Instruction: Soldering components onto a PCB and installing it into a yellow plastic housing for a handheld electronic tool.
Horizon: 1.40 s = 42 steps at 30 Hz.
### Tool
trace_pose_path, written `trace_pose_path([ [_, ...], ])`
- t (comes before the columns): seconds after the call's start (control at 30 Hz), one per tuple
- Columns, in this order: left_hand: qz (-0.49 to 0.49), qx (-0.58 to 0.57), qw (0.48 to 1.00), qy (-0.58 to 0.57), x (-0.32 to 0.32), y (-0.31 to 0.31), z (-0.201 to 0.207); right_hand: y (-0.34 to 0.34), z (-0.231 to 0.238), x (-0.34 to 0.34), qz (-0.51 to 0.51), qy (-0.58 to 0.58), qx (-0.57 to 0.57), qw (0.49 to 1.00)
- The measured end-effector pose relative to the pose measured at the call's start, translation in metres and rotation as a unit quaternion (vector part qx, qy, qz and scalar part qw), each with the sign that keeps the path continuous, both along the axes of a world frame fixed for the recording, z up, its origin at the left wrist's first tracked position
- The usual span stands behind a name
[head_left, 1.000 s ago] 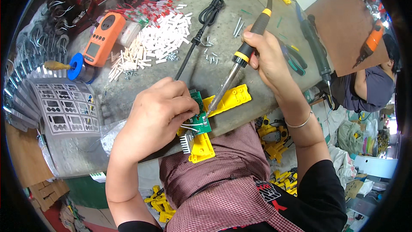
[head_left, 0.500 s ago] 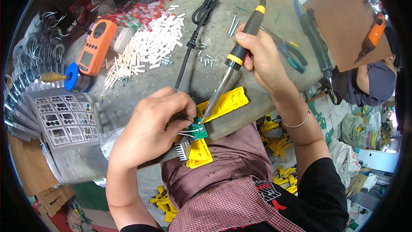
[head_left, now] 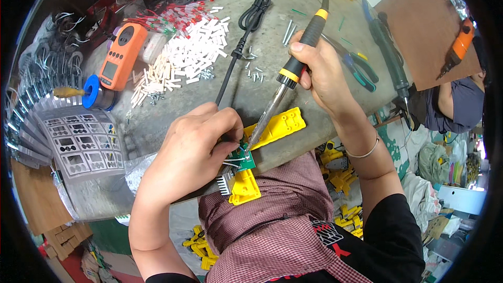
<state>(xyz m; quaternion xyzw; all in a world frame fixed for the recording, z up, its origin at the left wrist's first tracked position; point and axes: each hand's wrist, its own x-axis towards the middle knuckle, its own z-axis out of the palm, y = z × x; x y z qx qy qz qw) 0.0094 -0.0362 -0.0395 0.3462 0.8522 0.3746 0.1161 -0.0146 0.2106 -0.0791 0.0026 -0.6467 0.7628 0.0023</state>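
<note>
My right hand (head_left: 319,68) grips a black and yellow soldering iron (head_left: 296,65), its metal shaft slanting down to the left. The tip touches or nearly touches a small green circuit board (head_left: 245,162). At the board's left edge my left hand (head_left: 201,144) is closed in a pinch. A thin wire seems to come from those fingertips to the board; the fingers partly hide it. White leads and a finned metal heat sink (head_left: 225,183) sit beside the board. Under it lies a yellow plastic housing (head_left: 244,191). A black power cord (head_left: 228,79) runs down behind my left hand.
White and beige sleeves (head_left: 196,47), an orange meter (head_left: 123,55) and a blue solder spool (head_left: 97,94) lie at the left. Pliers (head_left: 361,73), loose screws (head_left: 255,76) and another soldering iron (head_left: 390,55) are farther right. A person (head_left: 458,102) is at the far right.
The view has shifted slightly. Both hands keep their holds, and the iron's tip stays at the board, with only slight shifts of the left fingers.
</note>
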Motion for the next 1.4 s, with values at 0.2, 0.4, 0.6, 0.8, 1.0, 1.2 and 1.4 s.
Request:
trace_pose_path([
  [0.2, -0.005, 0.006, 1.0, 0.013, 0.0, -0.002, -0.002, 0.001, 0.002, 0.003, -0.004, 0.013, 0.02, 1.0],
  [0.4, -0.01, 0.019, 1.0, 0.019, -0.001, -0.001, -0.004, -0.001, 0.0, 0.003, -0.009, 0.034, 0.016, 0.999],
  [0.6, -0.028, 0.041, 0.999, 0.02, -0.002, -0.002, -0.007, -0.003, -0.003, 0.003, -0.023, 0.044, 0.024, 0.998],
  [0.8, -0.043, 0.061, 0.997, 0.03, -0.002, -0.002, -0.011, -0.007, -0.005, 0.003, -0.057, 0.037, 0.047, 0.997],
  [1.0, -0.011, 0.053, 0.998, 0.029, 0.004, -0.004, -0.011, -0.007, -0.008, 0.003, -0.056, 0.026, 0.053, 0.997],
  [1.2, 0.021, 0.082, 0.996, 0.009, 0.005, -0.005, -0.015, -0.006, -0.008, 0.001, -0.037, 0.029, 0.042, 0.998],
  [1.4, 0.041, 0.068, 0.996, -0.041, 0.004, -0.003, -0.014, -0.006, -0.008, 0.001, -0.037, 0.027, 0.035, 0.998],
])
